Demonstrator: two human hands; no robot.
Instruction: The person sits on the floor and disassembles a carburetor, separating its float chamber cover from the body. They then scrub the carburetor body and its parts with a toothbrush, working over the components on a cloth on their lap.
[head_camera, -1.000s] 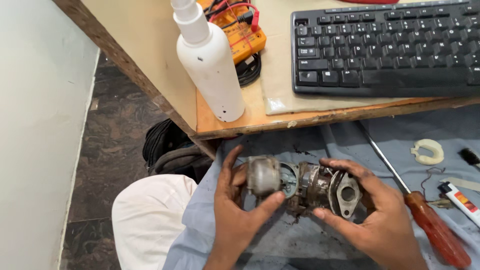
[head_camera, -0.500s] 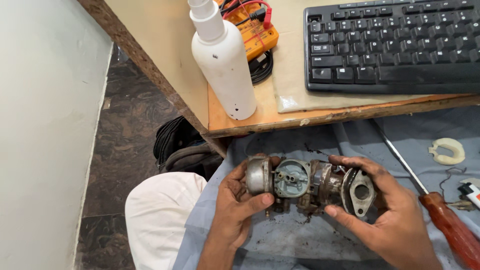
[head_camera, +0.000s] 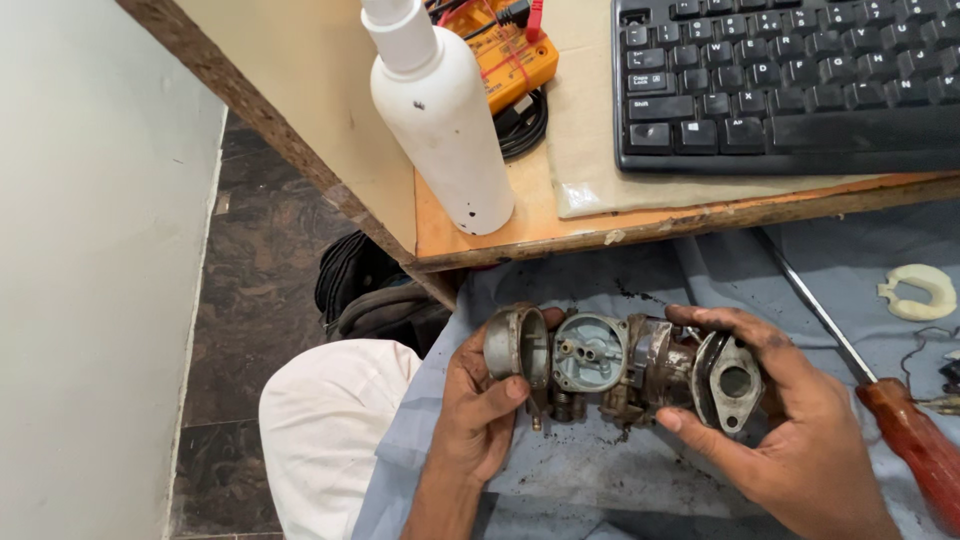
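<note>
I hold a dirty metal carburetor (head_camera: 640, 365) over a grey-blue cloth (head_camera: 620, 480) on my lap. My right hand (head_camera: 790, 430) grips the carburetor body at its flange end, with the round opening facing me. My left hand (head_camera: 480, 400) grips the round metal float bowl (head_camera: 515, 345), which stands tilted away from the body at the left end. The open float chamber with its brass parts shows between bowl and body. Black grit lies on the cloth beneath.
A red-handled screwdriver (head_camera: 900, 425) lies on the cloth at the right, near a white float piece (head_camera: 920, 290). Above, a wooden desk edge (head_camera: 600, 235) carries a white squeeze bottle (head_camera: 445, 120), an orange multimeter (head_camera: 510, 55) and a black keyboard (head_camera: 790, 80). Dark floor at left.
The float bowl has come away from the carburetor body in my left hand, baring the float chamber. The carburetor has turned a little and the view has shifted.
</note>
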